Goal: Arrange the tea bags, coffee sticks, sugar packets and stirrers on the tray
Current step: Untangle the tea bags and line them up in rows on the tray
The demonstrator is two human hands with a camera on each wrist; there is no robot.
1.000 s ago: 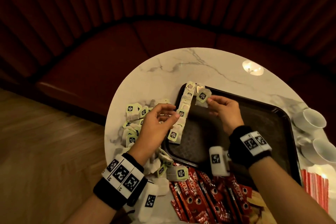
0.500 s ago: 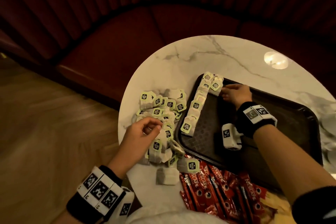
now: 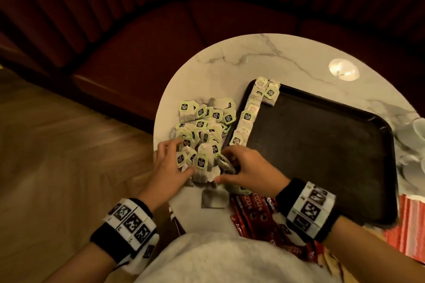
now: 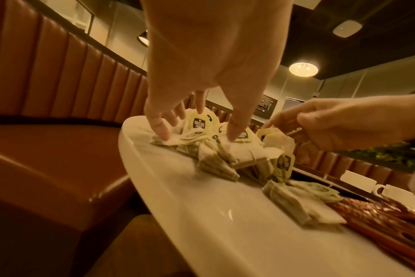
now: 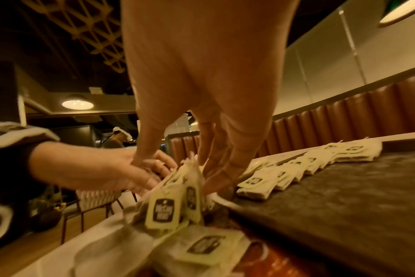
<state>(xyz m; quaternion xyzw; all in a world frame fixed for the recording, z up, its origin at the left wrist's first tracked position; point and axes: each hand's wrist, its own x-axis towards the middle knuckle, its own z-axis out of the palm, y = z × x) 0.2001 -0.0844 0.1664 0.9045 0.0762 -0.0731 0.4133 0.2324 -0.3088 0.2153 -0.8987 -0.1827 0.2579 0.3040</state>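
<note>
A loose pile of tea bags [image 3: 204, 131] with pale green tags lies on the marble table [image 3: 230, 64], left of the black tray [image 3: 322, 149]. A row of tea bags [image 3: 247, 119] runs along the tray's left rim, with a few more at its far corner. My left hand [image 3: 177, 158] rests on the near edge of the pile with spread, straight fingers [image 4: 159, 129]. My right hand [image 3: 222, 165] reaches in from the tray side and pinches a tea bag [image 5: 190, 180] that stands upright. Red coffee sticks [image 3: 253, 211] lie under my right wrist.
White cups [image 3: 414, 131] stand past the tray's right edge. Red-striped packets [image 3: 411, 225] lie at the near right. A single tea bag [image 3: 212, 199] sits apart near the table's front edge. A red booth seat [image 3: 161, 37] curves behind the table; the wooden floor is left.
My right hand left the tea bags at the tray's far corner and came back to the pile. My left hand settled onto the pile's near edge. The camera tilted down.
</note>
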